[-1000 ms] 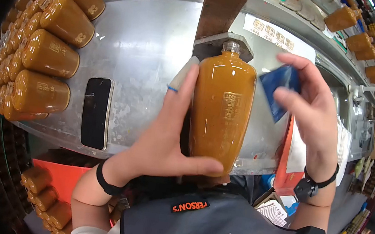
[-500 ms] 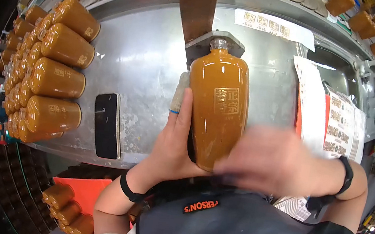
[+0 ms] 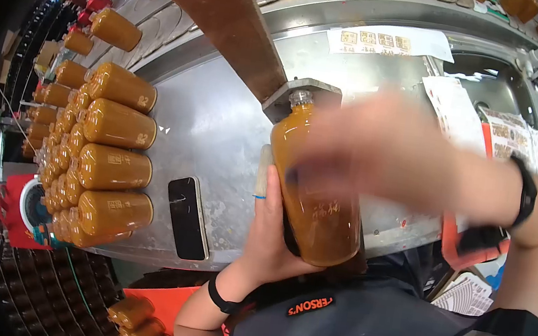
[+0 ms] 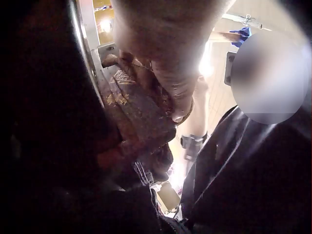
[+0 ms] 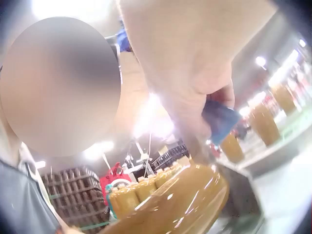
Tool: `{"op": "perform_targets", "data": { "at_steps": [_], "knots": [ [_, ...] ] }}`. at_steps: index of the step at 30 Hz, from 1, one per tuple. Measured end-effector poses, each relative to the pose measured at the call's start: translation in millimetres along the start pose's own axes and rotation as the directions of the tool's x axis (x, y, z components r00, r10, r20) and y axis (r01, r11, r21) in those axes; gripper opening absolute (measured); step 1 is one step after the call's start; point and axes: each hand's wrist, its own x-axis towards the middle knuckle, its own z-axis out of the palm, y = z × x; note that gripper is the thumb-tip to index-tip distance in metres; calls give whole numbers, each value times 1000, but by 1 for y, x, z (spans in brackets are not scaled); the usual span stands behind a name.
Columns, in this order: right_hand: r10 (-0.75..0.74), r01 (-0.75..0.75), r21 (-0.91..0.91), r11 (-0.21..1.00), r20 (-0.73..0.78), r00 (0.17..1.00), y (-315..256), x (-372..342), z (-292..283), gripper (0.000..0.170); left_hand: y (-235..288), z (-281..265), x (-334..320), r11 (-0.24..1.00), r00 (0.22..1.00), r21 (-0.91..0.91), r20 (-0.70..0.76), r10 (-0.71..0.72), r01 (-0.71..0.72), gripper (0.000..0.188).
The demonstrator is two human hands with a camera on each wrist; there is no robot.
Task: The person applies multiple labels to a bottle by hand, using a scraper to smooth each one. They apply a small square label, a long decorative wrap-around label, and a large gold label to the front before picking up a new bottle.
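Observation:
An amber glass bottle (image 3: 326,226) with gold characters lies tilted, its clear neck at a grey metal plate (image 3: 323,88) on the end of a brown beam (image 3: 221,12). My left hand (image 3: 267,225) grips the bottle low down, fingers along its left side and thumb at its base. One left finger wears a pale finger cot (image 3: 263,167) with a blue edge. Blurred by motion, my right hand (image 3: 386,156) passes over the bottle's upper body and hides part of it. Between its thumb and fingers it pinches a flat blue scraper (image 5: 220,119).
Rows of similar amber bottles (image 3: 122,125) stand at the left of the metal table (image 3: 221,121). A phone (image 3: 187,218) lies between them and my left hand. Gold decal sheets (image 3: 391,43) lie at the back and right, near a sink (image 3: 490,88).
My right hand, with the blue scraper, has moved from beside the bottle to its base, then up over its body. My left hand keeps its grip. The head view has turned.

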Motion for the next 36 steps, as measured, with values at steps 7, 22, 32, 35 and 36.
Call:
{"op": "perform_targets", "data": {
  "at_steps": [7, 22, 32, 35, 36],
  "knots": [
    [-90, 65, -107, 992, -255, 963, 27, 9, -2, 17, -5, -14, -4, 970, 977, -207, 191, -90, 130, 167],
    [-204, 139, 214, 967, 317, 926, -45, -27, 9, 10, -42, -22, 108, 109, 839, -843, 493, -231, 526, 49],
    [-89, 24, -285, 958, -217, 972, -23, 9, -27, 22, -16, -34, 92, 154, 812, -832, 453, -367, 533, 38],
    [-266, 267, -18, 963, 34, 963, -55, 0, -18, 25, -12, -58, 83, 243, 899, -884, 326, -293, 400, 37],
    [-257, 258, -8, 966, 17, 966, -52, 4, -13, 26, -6, -72, 82, 300, 922, -890, 261, -286, 345, 37]
  ]
}}
